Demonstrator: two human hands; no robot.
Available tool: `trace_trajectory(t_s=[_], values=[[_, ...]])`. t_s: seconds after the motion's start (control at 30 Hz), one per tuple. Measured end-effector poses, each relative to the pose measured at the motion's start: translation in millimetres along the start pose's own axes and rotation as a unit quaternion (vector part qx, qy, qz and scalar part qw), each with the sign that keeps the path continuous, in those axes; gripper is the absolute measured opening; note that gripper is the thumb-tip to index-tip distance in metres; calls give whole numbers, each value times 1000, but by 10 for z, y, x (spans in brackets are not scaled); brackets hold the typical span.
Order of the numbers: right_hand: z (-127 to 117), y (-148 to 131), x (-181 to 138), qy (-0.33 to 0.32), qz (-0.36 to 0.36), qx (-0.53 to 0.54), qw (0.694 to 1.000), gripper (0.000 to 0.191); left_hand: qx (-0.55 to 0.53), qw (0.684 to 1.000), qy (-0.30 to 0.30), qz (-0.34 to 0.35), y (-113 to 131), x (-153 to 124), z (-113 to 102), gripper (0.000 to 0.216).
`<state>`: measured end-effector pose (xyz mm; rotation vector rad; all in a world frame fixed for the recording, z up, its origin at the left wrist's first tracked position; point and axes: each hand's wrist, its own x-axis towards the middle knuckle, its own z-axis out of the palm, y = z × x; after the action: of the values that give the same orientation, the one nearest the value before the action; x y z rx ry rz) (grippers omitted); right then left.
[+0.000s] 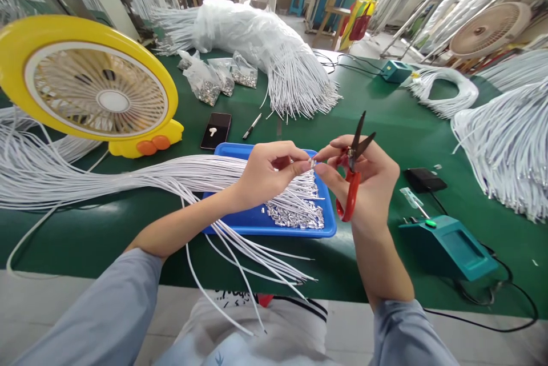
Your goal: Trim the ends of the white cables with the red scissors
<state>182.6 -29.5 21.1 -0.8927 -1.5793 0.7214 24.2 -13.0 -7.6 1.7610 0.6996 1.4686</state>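
Fingertips of my left hand [269,175] pinch a small whitish-silver piece [313,164]; its exact kind is too small to tell. Thumb and forefinger of my right hand [373,183] meet it from the other side. The same right hand holds red-handled scissors [353,192], dark blades apart and pointing up and away. Below both hands lies a blue tray [327,232] with many small silvery metal pieces [291,217]. A bundle of white cables [171,172] runs in from the left, its ends over the tray and partly hidden by my left hand. Several loose cables hang over the table's front edge.
A yellow fan [173,89] stands at left. Behind the tray are a phone [220,129], a pen [252,125], bags of small metal parts [203,83] and a wrapped cable bundle [244,26]. At right sit a teal device [449,249], a black box [425,179] and more cables [505,143].
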Motion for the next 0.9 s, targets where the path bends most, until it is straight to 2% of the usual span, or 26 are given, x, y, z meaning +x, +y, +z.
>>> trace_trajectory(t_s=[0.17, 0.37, 0.67, 0.8, 0.9], values=[[21, 10, -25, 12, -3, -19, 1000, 34, 30, 999, 14, 26, -19, -2, -1, 16], [61, 20, -37, 22, 45, 8, 999, 32, 25, 998, 26, 49, -87, 3, 0, 8], [144, 94, -37, 36, 89, 61, 993, 31, 131, 983, 57, 115, -137, -11, 8, 6], [90, 105, -3, 17, 103, 76, 992, 30, 159, 976, 74, 131, -144, 14, -8, 6], [-20, 96, 67, -56, 133, 61, 988, 29, 169, 972, 104, 127, -112, 62, -92, 9]])
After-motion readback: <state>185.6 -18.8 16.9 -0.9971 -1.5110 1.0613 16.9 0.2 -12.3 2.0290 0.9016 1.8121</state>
